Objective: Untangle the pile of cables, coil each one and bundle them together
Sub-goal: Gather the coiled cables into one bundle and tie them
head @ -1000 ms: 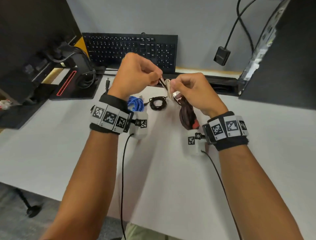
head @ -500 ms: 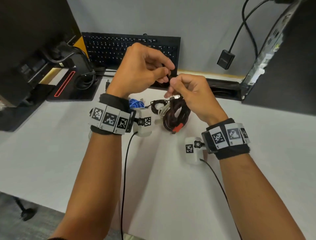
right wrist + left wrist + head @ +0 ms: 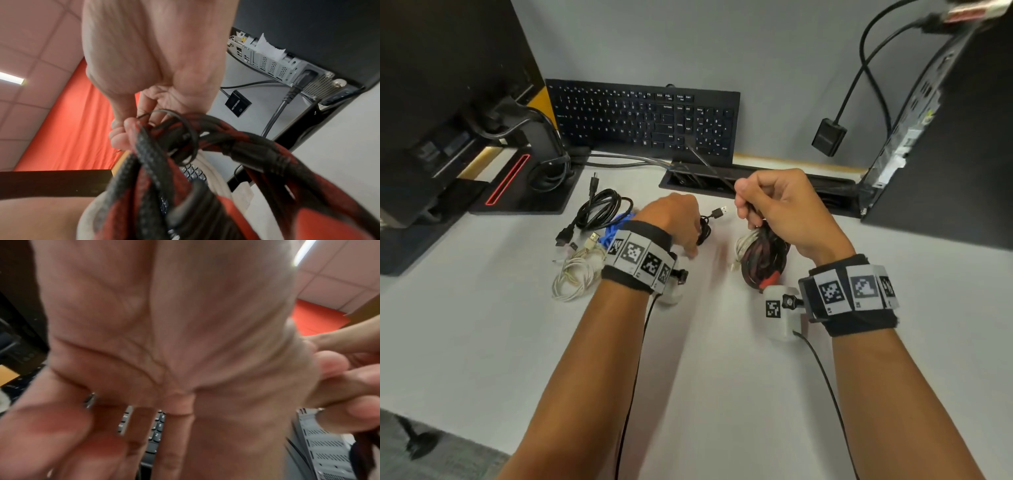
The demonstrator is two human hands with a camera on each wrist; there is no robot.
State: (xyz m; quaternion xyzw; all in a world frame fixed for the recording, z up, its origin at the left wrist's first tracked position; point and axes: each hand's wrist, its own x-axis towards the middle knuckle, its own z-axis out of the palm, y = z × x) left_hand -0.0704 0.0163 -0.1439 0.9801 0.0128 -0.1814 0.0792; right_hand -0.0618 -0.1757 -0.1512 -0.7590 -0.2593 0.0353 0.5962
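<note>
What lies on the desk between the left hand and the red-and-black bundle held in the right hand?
In the head view, mostly bare desk separates the left hand from the red-and-black bundle; farther back, a small black USB cable pokes into that gap.

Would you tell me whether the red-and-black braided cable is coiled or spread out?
Coiled: its loops hang gathered in one bunch from the right hand.

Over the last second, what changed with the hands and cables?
The left hand let go of the shared bundle and dropped left toward the small black coiled cable on the desk. The right hand kept gripping the red-and-black braided cable coil, now lower. The other desk cables stayed put.
</note>
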